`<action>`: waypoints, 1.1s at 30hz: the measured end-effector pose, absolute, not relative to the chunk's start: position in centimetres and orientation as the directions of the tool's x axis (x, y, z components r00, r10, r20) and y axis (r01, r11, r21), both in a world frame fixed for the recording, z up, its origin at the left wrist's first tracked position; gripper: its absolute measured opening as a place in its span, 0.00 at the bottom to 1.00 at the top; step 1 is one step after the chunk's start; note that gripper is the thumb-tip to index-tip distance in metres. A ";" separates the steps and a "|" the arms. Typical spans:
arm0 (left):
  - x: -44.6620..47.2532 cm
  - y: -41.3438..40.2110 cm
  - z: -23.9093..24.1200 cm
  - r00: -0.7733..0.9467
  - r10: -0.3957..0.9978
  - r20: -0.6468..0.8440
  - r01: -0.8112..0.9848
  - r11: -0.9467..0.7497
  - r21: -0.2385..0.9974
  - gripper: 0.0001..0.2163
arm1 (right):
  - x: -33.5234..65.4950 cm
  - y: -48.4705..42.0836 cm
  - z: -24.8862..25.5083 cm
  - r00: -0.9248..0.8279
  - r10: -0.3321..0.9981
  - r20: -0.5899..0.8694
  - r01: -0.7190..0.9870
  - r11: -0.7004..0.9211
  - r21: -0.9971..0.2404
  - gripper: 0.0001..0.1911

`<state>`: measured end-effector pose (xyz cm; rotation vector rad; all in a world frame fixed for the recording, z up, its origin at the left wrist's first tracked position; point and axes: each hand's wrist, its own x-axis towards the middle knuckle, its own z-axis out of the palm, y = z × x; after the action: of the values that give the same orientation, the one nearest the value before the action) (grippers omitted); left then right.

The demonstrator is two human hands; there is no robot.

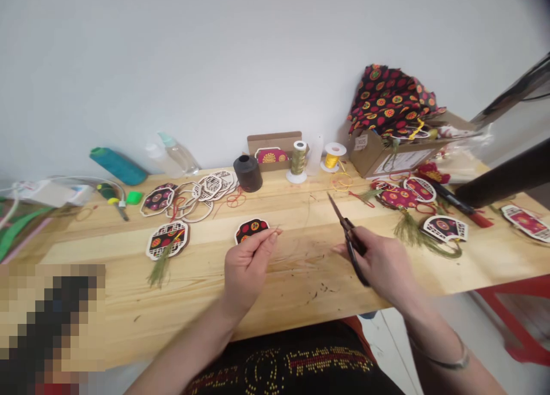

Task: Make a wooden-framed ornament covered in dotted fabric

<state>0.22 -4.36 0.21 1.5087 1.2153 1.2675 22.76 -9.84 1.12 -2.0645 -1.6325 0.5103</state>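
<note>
My left hand [248, 269] is closed in a pinch over the table, thumb against forefinger, on what looks like a thin thread [278, 227]; most of it is too fine to follow. Just behind those fingers lies a black-and-red patterned fabric piece with a pale scalloped edge [250, 227], partly covered by the hand. My right hand [387, 263] is wrapped round the dark handles of a pair of scissors [351, 240]. The scissor blades point up and away to the left, apart from the left hand, and look closed.
Thread spools [297, 164], a black cone [248, 174] and a yellow spool [334, 156] stand along the wall. Tasselled ornaments [167, 240] lie left, with more at right [442, 229]. A cardboard box [373, 157] holds patterned cloth. Dark scraps [320, 292] lie near the front edge.
</note>
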 end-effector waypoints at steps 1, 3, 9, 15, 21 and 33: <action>0.2 -4.3 0.3 0.026 0.986 0.167 0.154 -0.169 0.974 0.07 | 23.8 -9.7 1.3 0.310 0.951 0.002 0.901 -0.293 -0.320 0.28; 0.2 -4.2 0.3 0.025 0.996 0.089 0.119 -0.091 0.989 0.08 | 25.5 -9.6 1.5 0.382 0.923 -0.040 0.924 -0.381 0.018 0.24; 0.1 -4.1 -0.6 0.060 0.998 0.001 0.034 -0.003 0.999 0.11 | 27.4 -9.5 1.0 0.447 0.886 -0.125 0.886 -0.420 0.195 0.23; -0.3 -4.7 0.6 0.435 0.894 0.106 -0.008 -0.115 0.993 0.06 | 28.5 -9.1 1.2 0.393 0.902 -0.180 0.918 -0.371 0.143 0.22; -0.6 -5.0 1.8 0.958 0.279 0.060 -0.021 -0.141 0.990 0.10 | 25.9 -8.3 2.6 0.201 0.972 0.119 0.979 -0.195 -0.062 0.14; -0.3 -5.3 1.3 0.994 0.103 0.032 -0.030 -0.023 0.999 0.13 | 14.5 -1.2 0.4 -0.472 0.879 0.070 0.761 0.447 -0.471 0.50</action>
<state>-0.34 -5.27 1.30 1.5906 0.0571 0.1063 14.52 -1.17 0.43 -1.4045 -2.3979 0.5477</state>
